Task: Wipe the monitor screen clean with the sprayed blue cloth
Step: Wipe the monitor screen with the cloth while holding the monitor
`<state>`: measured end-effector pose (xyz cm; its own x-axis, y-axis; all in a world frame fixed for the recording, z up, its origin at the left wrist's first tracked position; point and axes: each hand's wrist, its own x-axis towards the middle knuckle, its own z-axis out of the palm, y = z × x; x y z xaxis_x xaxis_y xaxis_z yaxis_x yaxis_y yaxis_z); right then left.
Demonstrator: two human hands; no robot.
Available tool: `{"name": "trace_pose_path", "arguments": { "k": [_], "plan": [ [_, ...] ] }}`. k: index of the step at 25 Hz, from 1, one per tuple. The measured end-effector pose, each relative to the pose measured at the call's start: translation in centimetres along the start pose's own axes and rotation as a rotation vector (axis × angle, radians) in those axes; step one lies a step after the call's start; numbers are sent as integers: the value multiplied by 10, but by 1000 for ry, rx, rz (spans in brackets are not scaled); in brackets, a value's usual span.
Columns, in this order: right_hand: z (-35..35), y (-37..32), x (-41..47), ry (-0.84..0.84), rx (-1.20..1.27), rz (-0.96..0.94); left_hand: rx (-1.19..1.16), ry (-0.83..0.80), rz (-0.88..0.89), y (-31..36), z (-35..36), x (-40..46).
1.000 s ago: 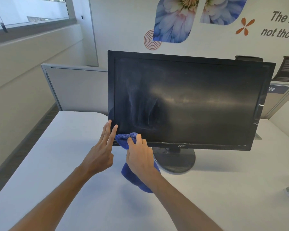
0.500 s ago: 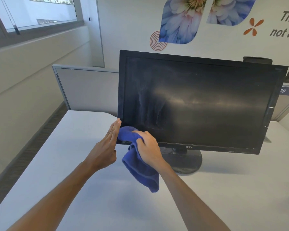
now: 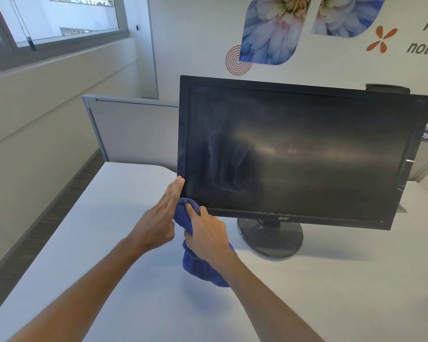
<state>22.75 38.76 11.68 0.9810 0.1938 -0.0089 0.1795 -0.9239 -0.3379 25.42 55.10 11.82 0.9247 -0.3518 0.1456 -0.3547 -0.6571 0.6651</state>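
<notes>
Nearest in, two bare forearms reaching up over the white desk (image 3: 331,280). Right hand (image 3: 206,236) closed around the blue cloth (image 3: 200,267), fingers curled over a bunched wad at the top, rest of the fabric hanging down under the wrist toward the desk. Wad pressed right at the lower-left corner of the monitor (image 3: 302,154), touching the bottom bezel there. Left hand (image 3: 162,218) flat and open, fingers straight and together, holding nothing, fingertips resting against the monitor's left edge just above the cloth; looks like bracing so the thing doesn't swivel.

Key bit for the next move: screen sits up and to the right of both hands, long axis running left to right, so pretty much all the glass lies rightward and upward of the cloth. Right hand already on it, so probably a sweep out that way. Hazy streaks visible on the left half, so wiping looks far from done.

Round stand (image 3: 269,239) just behind the right hand. No containers anywhere. Farther back, a grey partition (image 3: 134,132) and a wall with flower graphics (image 3: 272,28).
</notes>
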Motion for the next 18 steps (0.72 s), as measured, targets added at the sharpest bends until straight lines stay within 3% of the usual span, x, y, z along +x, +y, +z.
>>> {"name": "trace_pose_path", "arguments": {
  "k": [6,10,15,18],
  "plan": [
    [-10,-3,10,59,-30,-47,145,31,24,8,-1,-3],
    [-41,8,22,-62,152,-20,178,54,51,15,-4,-6],
    [-68,43,11,293,426,157,270,85,113,22,-6,-10],
    [-72,41,5,228,351,59,256,73,66,20,-5,-11]
  ]
}}
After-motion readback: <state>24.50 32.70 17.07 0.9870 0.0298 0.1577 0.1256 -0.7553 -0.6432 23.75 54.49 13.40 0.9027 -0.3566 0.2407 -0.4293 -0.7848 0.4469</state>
